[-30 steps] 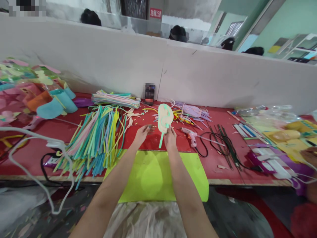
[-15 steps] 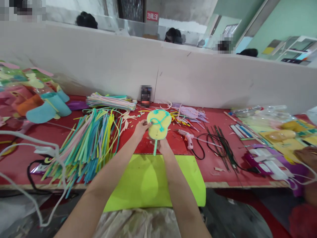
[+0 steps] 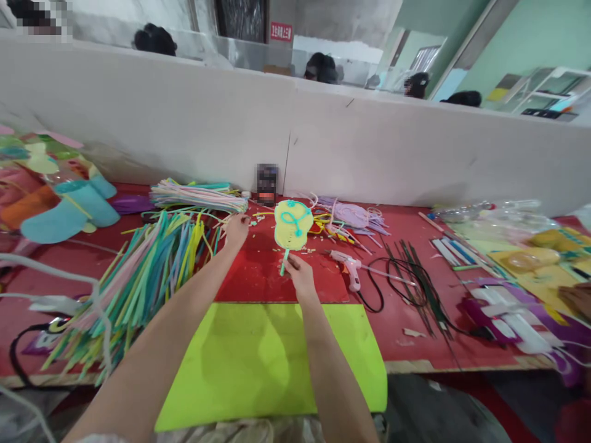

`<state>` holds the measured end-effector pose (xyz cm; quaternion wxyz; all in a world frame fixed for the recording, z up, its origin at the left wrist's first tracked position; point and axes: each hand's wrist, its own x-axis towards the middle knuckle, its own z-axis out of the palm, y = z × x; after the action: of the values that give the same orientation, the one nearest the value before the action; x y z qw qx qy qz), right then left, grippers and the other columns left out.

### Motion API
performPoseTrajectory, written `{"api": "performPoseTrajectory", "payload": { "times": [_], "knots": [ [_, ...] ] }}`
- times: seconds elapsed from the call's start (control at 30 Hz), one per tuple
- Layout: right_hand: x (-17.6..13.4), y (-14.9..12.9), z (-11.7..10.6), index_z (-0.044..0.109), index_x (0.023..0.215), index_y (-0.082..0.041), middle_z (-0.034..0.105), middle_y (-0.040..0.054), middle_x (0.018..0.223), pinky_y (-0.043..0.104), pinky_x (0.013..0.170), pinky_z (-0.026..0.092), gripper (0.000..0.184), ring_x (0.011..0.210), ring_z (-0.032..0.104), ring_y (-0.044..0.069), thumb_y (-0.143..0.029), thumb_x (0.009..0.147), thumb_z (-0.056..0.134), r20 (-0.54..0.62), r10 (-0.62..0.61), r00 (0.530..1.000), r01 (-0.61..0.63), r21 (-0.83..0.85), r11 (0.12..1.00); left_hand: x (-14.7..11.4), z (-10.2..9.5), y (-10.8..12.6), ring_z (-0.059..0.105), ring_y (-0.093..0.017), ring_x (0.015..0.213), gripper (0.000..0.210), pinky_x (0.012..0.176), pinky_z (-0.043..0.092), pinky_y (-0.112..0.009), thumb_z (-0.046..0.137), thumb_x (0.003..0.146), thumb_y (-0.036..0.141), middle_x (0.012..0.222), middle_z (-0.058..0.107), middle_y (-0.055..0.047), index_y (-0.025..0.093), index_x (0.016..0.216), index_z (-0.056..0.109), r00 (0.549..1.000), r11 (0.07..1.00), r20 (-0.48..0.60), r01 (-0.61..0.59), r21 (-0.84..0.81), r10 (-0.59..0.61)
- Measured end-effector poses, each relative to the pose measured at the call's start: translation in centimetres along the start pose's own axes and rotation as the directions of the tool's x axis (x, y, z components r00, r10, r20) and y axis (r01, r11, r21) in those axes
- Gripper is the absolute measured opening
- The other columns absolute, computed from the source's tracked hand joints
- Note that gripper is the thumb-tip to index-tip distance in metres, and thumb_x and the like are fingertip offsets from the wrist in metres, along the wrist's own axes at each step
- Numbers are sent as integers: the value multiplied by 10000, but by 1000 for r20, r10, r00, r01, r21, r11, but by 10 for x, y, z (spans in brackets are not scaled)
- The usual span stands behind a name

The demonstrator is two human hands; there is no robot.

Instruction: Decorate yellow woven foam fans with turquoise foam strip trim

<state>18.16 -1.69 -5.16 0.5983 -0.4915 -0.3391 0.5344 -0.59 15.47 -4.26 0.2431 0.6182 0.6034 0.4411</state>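
Note:
My right hand (image 3: 299, 271) is closed around the green handle of a small yellow hand fan (image 3: 284, 237), which stands upright above the red table. Teal fuzzy stem is bent into a loop and flower-like shapes on the fan's face. To the left, my left hand (image 3: 237, 229) is over some short pink stem pieces (image 3: 225, 226), its fingers bent together. Whether anything is between those fingers is too small to tell. A big bundle of coloured pipe cleaners (image 3: 143, 271) lies beside my left forearm.
A pink glue gun (image 3: 349, 267) with a black cord lies right of the fan. Lilac stems (image 3: 353, 214) are behind it, dark rods (image 3: 418, 283) farther right. A lime-green sheet (image 3: 272, 357) hangs over the front edge. A white partition (image 3: 392, 147) closes the back.
My left hand has let go of the fan and moved left to the pink pieces. My right hand now grips the handle, and the whole view has shifted slightly.

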Motion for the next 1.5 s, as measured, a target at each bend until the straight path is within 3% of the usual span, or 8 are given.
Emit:
{"api": "performPoseTrajectory", "payload": {
  "times": [0.2,0.5,0.6,0.73,0.93,1.07,1.23,1.5],
  "knots": [
    [2,0,-4,662,998,-167,711,68,902,329,683,539,404,823,648,212,-369,649,690,-46,-71,996,70,-21,997,33,7,-14,606,-267,907,172,831,421,-356,654,719,339,844,692,-104,177,761,698,988,932,90,90,350,-129],
    [4,2,-3,669,983,-168,710,66,894,341,709,535,385,819,648,212,-392,670,673,-45,-120,992,117,-75,990,42,12,-13,628,-221,809,181,744,436,-314,717,654,320,829,713,-58,209,796,699,982,910,116,93,403,-152],
    [4,2,-3,664,1004,-168,709,64,894,333,700,537,393,799,650,205,-392,682,665,-50,-132,990,128,-83,988,32,6,-8,626,-198,798,179,752,445,-302,702,663,303,836,708,-50,201,808,683,994,958,50,77,277,-95],
    [3,1,1,659,1012,-159,708,65,866,322,667,542,393,763,650,199,-362,676,666,-44,-131,990,128,-62,990,-2,-7,-1,622,-179,749,163,738,470,-298,692,639,281,777,682,-43,173,754,653,997,996,-81,7,-86,-14],
    [-8,9,21,667,986,-172,710,57,892,319,686,537,351,784,651,199,-338,676,660,54,-168,984,173,-113,978,-96,-24,24,608,-127,683,344,708,496,-281,700,632,357,827,672,-28,187,927,655,991,753,-43,68,-655,-127],
    [-17,13,34,681,947,-181,712,42,859,314,731,521,290,758,646,182,-329,702,637,183,-212,960,250,-219,943,-134,-27,40,612,-147,783,268,793,484,-302,712,647,342,856,664,-33,186,859,661,991,721,-74,31,-692,-113],
    [-17,11,36,677,960,-176,709,37,844,313,735,516,300,752,642,180,-332,709,623,239,-213,947,274,-259,926,-139,-30,43,604,-162,854,222,850,466,-320,718,651,309,869,650,-38,180,821,659,981,769,-156,-13,-639,-112],
    [-15,16,36,676,993,-190,711,37,889,323,749,522,353,783,643,182,-345,676,662,229,-174,958,220,-191,957,-133,-28,36,636,-165,772,330,781,522,-368,790,538,334,783,661,-19,171,769,620,971,543,92,201,-815,-222]
  ]
}}
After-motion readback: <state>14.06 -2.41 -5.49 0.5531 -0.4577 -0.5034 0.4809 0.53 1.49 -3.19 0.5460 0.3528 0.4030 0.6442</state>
